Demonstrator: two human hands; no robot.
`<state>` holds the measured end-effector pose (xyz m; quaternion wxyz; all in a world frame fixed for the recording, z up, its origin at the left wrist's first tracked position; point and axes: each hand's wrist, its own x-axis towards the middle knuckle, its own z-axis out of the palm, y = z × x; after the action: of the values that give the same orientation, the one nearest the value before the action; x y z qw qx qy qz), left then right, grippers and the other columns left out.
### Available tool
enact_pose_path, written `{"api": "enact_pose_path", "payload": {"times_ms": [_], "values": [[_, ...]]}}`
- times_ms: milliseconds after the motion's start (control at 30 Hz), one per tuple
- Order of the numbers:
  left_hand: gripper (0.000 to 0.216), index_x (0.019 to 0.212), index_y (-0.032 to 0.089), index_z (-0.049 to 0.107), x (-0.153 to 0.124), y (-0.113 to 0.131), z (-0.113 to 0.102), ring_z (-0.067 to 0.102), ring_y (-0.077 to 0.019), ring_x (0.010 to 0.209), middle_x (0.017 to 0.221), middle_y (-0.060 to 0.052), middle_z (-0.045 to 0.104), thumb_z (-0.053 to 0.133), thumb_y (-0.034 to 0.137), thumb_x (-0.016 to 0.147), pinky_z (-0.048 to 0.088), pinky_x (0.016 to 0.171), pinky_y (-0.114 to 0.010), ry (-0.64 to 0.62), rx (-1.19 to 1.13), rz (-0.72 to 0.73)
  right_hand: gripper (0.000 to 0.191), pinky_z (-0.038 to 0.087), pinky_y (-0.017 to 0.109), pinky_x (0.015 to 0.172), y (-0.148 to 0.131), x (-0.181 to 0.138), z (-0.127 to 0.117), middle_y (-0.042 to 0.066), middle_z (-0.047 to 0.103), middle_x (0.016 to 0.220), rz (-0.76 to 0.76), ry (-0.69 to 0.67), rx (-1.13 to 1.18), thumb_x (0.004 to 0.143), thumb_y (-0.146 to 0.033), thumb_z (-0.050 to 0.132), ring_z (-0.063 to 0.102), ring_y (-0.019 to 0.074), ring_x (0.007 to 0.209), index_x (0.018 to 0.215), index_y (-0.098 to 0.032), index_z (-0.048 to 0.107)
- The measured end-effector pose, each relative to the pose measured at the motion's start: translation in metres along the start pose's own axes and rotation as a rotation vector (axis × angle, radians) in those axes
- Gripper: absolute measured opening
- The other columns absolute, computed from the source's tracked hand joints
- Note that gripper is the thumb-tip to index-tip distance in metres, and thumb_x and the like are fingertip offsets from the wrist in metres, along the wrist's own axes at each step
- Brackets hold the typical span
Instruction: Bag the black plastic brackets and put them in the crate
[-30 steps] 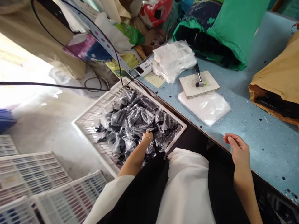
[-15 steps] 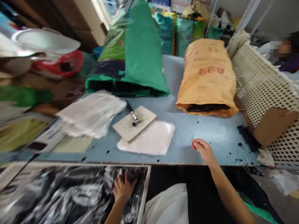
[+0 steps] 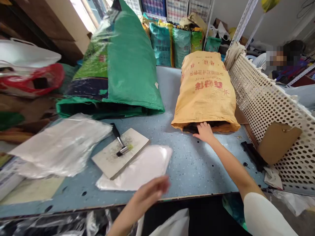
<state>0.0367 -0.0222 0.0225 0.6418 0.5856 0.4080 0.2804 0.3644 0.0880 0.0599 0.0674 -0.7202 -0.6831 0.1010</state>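
Note:
My right hand (image 3: 204, 131) is at the mouth of a yellow woven sack (image 3: 204, 95) that lies on its side with red printing on it. Its fingers are apart and reach partly inside, against dark contents; their tips are hidden. My left hand (image 3: 153, 190) hovers over the table's front edge, blurred, with its fingers loosely stretched and nothing visible in them. Nearest to it is a stack of clear plastic bags (image 3: 150, 164). On that stack rests a pale flat block (image 3: 133, 136), and a hammer (image 3: 120, 141) with a black handle lies on the block.
A large green sack (image 3: 130, 72) lies open toward me at the left. More plastic bags (image 3: 66, 144) are beside it. A perforated white panel (image 3: 268, 88) borders the right side, with a black object (image 3: 253, 155) near its foot. Another person (image 3: 278, 60) is behind the panel.
My right hand has moved forward from the bare tabletop to the yellow sack's opening. My left hand has risen out of the box of black plastic-wrapped items. The view has shifted.

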Motion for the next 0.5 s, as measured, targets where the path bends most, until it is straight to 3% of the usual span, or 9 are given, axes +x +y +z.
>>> {"api": "enact_pose_path", "payload": {"times_ms": [67, 133, 267, 333, 400, 500], "values": [[0.083, 0.163, 0.029, 0.025, 0.029, 0.012, 0.030, 0.048, -0.0334, 0.145, 0.157, -0.017, 0.048, 0.059, 0.061, 0.094, 0.039, 0.121, -0.055, -0.002, -0.111, 0.044, 0.049, 0.048, 0.049, 0.099, -0.017, -0.038, 0.013, 0.017, 0.070, 0.119, -0.015, 0.005, 0.091, 0.085, -0.049, 0.079, 0.060, 0.0343, 0.115, 0.121, -0.016, 0.070], [0.087, 0.162, 0.026, 0.023, 0.059, 0.021, 0.058, 0.042, -0.0317, 0.149, 0.158, -0.016, 0.044, 0.060, 0.064, 0.093, 0.036, 0.123, -0.052, 0.052, -0.165, 0.084, 0.051, 0.052, 0.046, 0.093, -0.032, -0.084, 0.022, 0.012, 0.069, 0.114, -0.060, 0.085, 0.333, 0.086, -0.049, 0.078, 0.062, 0.0302, 0.109, 0.126, -0.020, 0.066], [0.069, 0.150, 0.022, 0.038, 0.086, 0.033, 0.091, 0.053, -0.0281, 0.136, 0.143, -0.013, 0.056, 0.052, 0.064, 0.097, 0.041, 0.118, -0.045, 0.087, -0.178, 0.107, 0.038, 0.057, 0.039, 0.085, -0.039, -0.145, 0.015, 0.008, 0.068, 0.116, -0.208, 0.092, 0.669, 0.103, -0.040, 0.055, 0.068, 0.0221, 0.099, 0.138, -0.026, 0.055], [0.066, 0.148, 0.023, 0.039, 0.079, 0.041, 0.095, 0.056, -0.0267, 0.130, 0.139, -0.012, 0.058, 0.053, 0.062, 0.098, 0.045, 0.114, -0.043, 0.074, -0.162, 0.151, 0.037, 0.056, 0.040, 0.085, -0.030, -0.149, 0.002, 0.010, 0.068, 0.114, -0.230, 0.208, 0.591, 0.105, -0.041, 0.049, 0.067, 0.0223, 0.096, 0.138, -0.024, 0.054], [0.066, 0.149, 0.023, 0.035, 0.065, 0.051, 0.094, 0.062, -0.0245, 0.119, 0.133, -0.012, 0.060, 0.052, 0.061, 0.099, 0.052, 0.103, -0.040, 0.040, -0.174, 0.145, 0.037, 0.053, 0.044, 0.088, -0.017, -0.140, -0.008, 0.013, 0.067, 0.117, -0.299, 0.371, 0.374, 0.104, -0.042, 0.052, 0.063, 0.0257, 0.099, 0.135, -0.021, 0.055], [0.064, 0.150, 0.021, 0.030, 0.045, 0.065, 0.093, 0.069, -0.0208, 0.092, 0.117, -0.011, 0.065, 0.043, 0.062, 0.102, 0.058, 0.078, -0.035, -0.063, -0.180, 0.033, 0.027, 0.048, 0.041, 0.080, -0.004, -0.119, -0.015, 0.011, 0.067, 0.100, -0.531, 0.440, 0.100, 0.105, -0.043, 0.051, 0.058, 0.0255, 0.091, 0.112, -0.021, 0.065]]}}
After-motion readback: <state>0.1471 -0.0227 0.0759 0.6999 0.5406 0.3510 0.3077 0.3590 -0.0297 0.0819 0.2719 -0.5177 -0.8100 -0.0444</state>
